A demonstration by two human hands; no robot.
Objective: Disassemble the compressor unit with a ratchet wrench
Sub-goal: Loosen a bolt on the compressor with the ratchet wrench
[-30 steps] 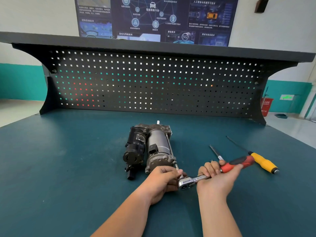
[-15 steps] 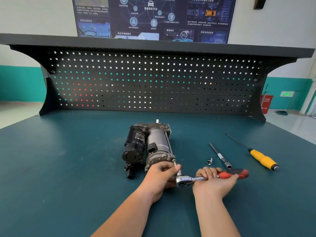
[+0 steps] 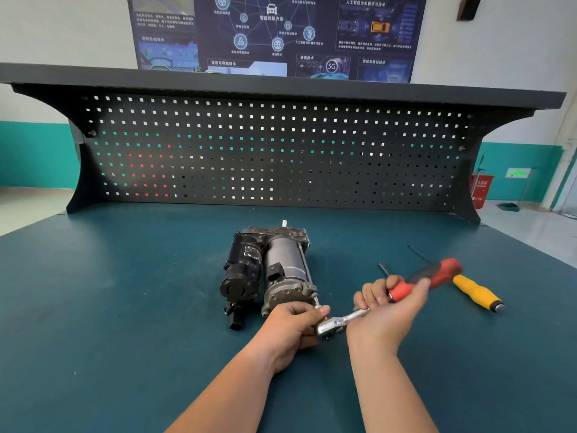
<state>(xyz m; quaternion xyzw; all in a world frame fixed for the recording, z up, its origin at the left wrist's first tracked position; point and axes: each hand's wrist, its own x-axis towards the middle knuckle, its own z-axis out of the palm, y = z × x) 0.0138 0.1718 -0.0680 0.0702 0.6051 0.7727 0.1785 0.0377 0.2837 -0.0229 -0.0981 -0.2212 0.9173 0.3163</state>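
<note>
The compressor unit (image 3: 268, 270), black and grey metal, lies on the teal bench with its near end toward me. A ratchet wrench (image 3: 406, 289) with a red and black handle has its chrome head (image 3: 329, 328) at the unit's near right corner, by a long bolt. My right hand (image 3: 385, 310) grips the wrench where the shaft meets the handle. My left hand (image 3: 293, 326) is curled at the wrench head and the bolt end, beside the unit; what its fingers hold is hidden.
A yellow-handled screwdriver (image 3: 476, 293) lies on the bench right of the wrench. A thin dark rod (image 3: 383, 269) shows just behind my right hand. A black pegboard (image 3: 274, 154) closes off the back of the bench.
The wrench handle has swung up and away from me, back toward the yellow screwdriver, after swinging toward me half a second ago. My left hand stays at the wrench head.
</note>
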